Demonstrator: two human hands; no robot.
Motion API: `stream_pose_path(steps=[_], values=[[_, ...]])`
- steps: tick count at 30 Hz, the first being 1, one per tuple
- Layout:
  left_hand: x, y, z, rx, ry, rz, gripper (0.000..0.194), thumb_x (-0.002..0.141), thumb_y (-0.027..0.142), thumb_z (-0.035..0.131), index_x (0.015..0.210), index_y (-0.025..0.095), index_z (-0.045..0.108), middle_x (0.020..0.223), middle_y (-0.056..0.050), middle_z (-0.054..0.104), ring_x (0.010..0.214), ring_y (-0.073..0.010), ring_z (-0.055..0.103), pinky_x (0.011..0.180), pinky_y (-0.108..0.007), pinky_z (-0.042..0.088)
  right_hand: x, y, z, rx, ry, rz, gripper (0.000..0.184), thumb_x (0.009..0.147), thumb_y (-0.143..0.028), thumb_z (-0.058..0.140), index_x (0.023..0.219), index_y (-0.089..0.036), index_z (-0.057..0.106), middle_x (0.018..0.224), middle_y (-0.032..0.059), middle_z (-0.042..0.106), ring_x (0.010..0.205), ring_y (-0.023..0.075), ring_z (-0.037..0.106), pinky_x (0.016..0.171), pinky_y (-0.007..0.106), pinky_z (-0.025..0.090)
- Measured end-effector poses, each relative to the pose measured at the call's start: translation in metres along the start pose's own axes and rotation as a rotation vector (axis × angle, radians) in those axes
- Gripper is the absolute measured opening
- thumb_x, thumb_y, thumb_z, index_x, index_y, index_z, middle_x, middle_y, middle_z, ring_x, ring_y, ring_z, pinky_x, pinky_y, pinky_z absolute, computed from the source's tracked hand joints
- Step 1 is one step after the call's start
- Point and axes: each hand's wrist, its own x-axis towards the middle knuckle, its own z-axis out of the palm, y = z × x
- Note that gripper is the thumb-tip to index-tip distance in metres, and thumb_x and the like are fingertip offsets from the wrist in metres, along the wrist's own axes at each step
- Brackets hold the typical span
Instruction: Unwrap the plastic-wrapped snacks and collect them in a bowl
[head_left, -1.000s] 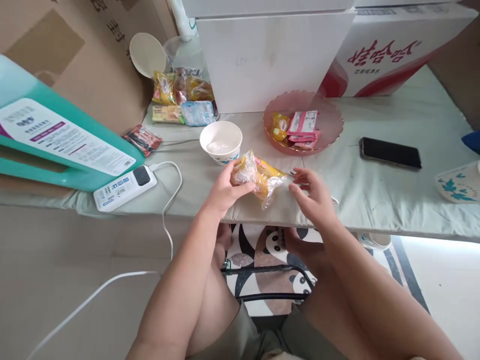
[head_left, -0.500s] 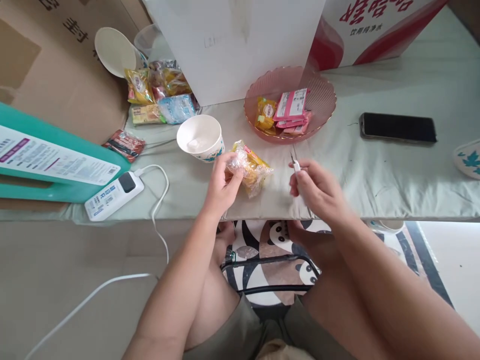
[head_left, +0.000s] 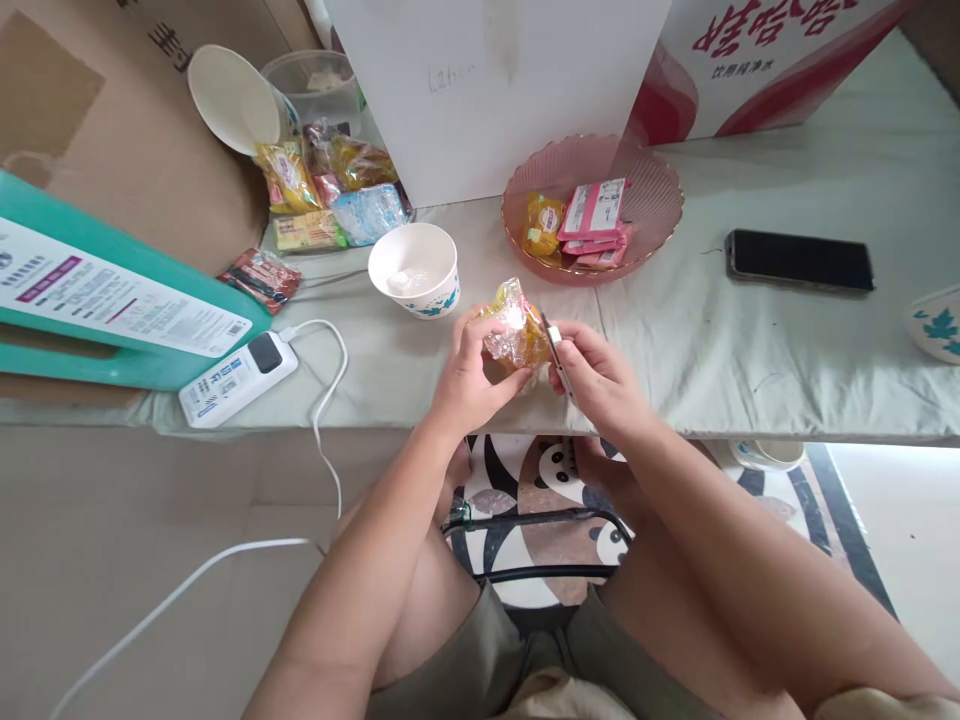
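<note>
My left hand (head_left: 474,375) grips a snack packet (head_left: 517,325) in clear and yellow crinkly wrap, just above the table's front edge. In my right hand (head_left: 596,380) is a small cutting tool (head_left: 554,342) with a white handle and a thin dark metal part; whether it is a knife or scissors I cannot tell. Its tip is at the packet's right side, touching or very near it. Behind my left hand stands a white paper bowl (head_left: 414,270) with blue leaves and a bit of clear wrapper inside.
A pink ribbed bowl (head_left: 666,215) holds yellow and pink packets. To the right lies a black phone (head_left: 799,260). Several snack packets (head_left: 371,212) and a tipped paper bowl (head_left: 232,100) sit at the back left. A white power strip (head_left: 238,378) with its cable is near the left edge.
My right hand has moved left with the cutting tool, up to the snack packet. My left hand has shifted slightly right and lifted or turned the packet. The view has shifted a little.
</note>
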Motion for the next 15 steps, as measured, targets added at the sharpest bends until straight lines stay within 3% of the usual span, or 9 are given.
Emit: stream_pose_path(steps=[3,7,10,12,15], values=[[-0.002,0.0,0.003,-0.028,0.01,0.055,0.061,0.085,0.032,0.081,0.124,0.029,0.035,0.144,-0.015,0.048,0.13,-0.0281,0.061,0.09,-0.038,0.061,-0.001,-0.005,0.005,0.005,0.04,0.035,0.051,0.082,-0.067,0.074,0.102,-0.024,0.053,0.075,-0.0054,0.059,0.055,0.0091,0.055,0.052,0.025,0.042],[-0.002,0.001,0.004,-0.008,0.002,0.078,0.057,0.083,0.028,0.083,0.117,0.028,0.038,0.148,-0.017,0.045,0.136,-0.0304,0.058,0.092,-0.042,0.062,-0.004,-0.015,0.007,-0.174,0.086,0.12,0.042,0.081,-0.057,0.074,0.078,-0.021,0.053,0.069,-0.0018,0.062,0.059,0.0104,0.057,0.056,0.026,0.044],[0.0,0.002,0.0,-0.032,0.021,0.053,0.057,0.078,0.029,0.087,0.112,0.027,0.042,0.145,-0.015,0.047,0.138,-0.0297,0.056,0.093,-0.039,0.064,-0.007,-0.02,0.004,-0.306,0.115,0.147,0.037,0.082,-0.053,0.072,0.075,-0.02,0.056,0.067,-0.0004,0.062,0.062,0.0119,0.058,0.059,0.027,0.042],[0.002,0.004,-0.006,-0.09,0.095,0.003,0.06,0.075,0.034,0.09,0.109,0.027,0.043,0.142,-0.012,0.049,0.14,-0.029,0.055,0.092,-0.036,0.064,-0.008,-0.021,0.0,-0.365,0.117,0.154,0.037,0.081,-0.054,0.071,0.074,-0.02,0.057,0.066,-0.0003,0.061,0.063,0.0124,0.056,0.059,0.028,0.041],[0.007,0.008,-0.02,-0.23,0.267,-0.078,0.066,0.072,0.047,0.092,0.108,0.029,0.039,0.131,-0.006,0.053,0.117,-0.0209,0.067,0.083,-0.03,0.064,-0.008,-0.021,-0.008,-0.414,0.086,0.172,0.039,0.081,-0.056,0.071,0.073,-0.021,0.057,0.064,-0.0004,0.06,0.061,0.0129,0.053,0.057,0.028,0.038]])
